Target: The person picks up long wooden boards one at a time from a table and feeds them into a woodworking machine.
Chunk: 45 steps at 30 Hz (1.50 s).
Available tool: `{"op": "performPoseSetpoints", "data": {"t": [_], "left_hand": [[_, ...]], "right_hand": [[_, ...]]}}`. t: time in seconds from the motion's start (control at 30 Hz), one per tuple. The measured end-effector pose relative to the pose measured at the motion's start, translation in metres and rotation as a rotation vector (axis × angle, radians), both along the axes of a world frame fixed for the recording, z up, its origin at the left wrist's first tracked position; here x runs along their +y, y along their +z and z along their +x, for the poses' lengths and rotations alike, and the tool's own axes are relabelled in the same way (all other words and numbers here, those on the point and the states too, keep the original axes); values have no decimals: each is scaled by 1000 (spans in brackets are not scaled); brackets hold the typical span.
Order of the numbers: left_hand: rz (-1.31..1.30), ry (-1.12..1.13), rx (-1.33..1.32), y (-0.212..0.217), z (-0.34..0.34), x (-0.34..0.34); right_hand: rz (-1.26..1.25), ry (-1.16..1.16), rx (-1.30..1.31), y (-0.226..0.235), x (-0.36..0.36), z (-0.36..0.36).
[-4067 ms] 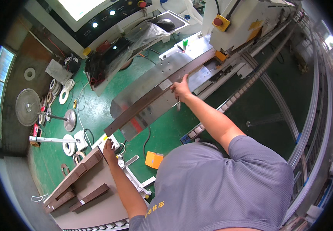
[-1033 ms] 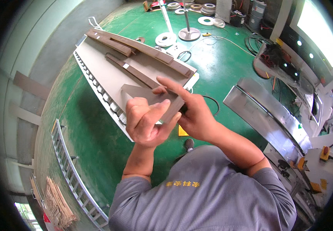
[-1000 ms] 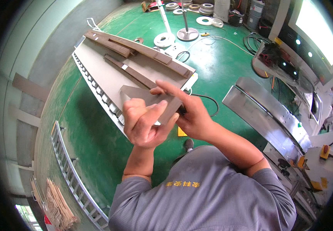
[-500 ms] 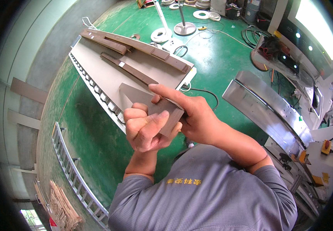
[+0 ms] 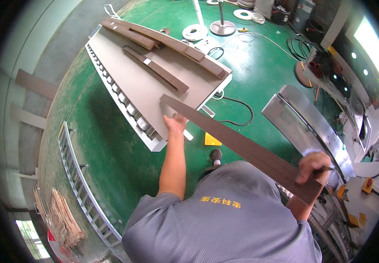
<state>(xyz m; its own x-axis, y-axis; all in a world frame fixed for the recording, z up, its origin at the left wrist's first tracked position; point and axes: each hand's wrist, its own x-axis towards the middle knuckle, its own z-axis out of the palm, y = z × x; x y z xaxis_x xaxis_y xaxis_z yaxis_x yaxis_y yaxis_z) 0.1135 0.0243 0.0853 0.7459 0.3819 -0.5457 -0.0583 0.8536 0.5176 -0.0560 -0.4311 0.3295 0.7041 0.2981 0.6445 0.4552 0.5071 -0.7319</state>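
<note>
A long, dark brown flat board [image 5: 246, 147] slants across in front of me, from above the worktable down to my right side. My right hand [image 5: 313, 167] is closed round its near right end. A thin dark thing, too blurred to name, sticks out beside those fingers. Toward the far left end, my left hand [image 5: 175, 123] bears against the board's lower edge with the thumb out to the side; the board partly hides its fingers. Beyond, a narrow brown strip [image 5: 165, 75] with a white label lies on the pale worktable [image 5: 143, 98].
Longer brown strips [image 5: 185, 50] lie along the table's far side. To the right stands a curved metal machine bed [image 5: 303, 120]. A metal ladder-like rack [image 5: 77, 175] stands at the left. A yellow block [image 5: 212, 139] and a dark cable [image 5: 242, 122] lie on the green floor.
Both hands were close together at the board's near end. Now they are wide apart: the right has swung down and right with that end, and the left has moved slightly forward. More board shows.
</note>
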Motion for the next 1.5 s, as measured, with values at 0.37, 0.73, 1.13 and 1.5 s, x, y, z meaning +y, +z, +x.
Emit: {"op": "performPoseSetpoints", "data": {"t": [0.37, 0.73, 1.13, 1.5], "left_hand": [[296, -528, -103, 6, 73, -22], [626, -686, -99, 12, 159, -96], [608, -1127, -245, -4, 160, -280], [995, -742, -1, -13, 73, -133]], "right_hand": [[587, -771, 119, -82, -124, -117], [931, -1512, 990, -188, -138, -108], [562, -1315, 1168, -182, -109, 6], [390, -1514, 1282, -216, -230, -101]]}}
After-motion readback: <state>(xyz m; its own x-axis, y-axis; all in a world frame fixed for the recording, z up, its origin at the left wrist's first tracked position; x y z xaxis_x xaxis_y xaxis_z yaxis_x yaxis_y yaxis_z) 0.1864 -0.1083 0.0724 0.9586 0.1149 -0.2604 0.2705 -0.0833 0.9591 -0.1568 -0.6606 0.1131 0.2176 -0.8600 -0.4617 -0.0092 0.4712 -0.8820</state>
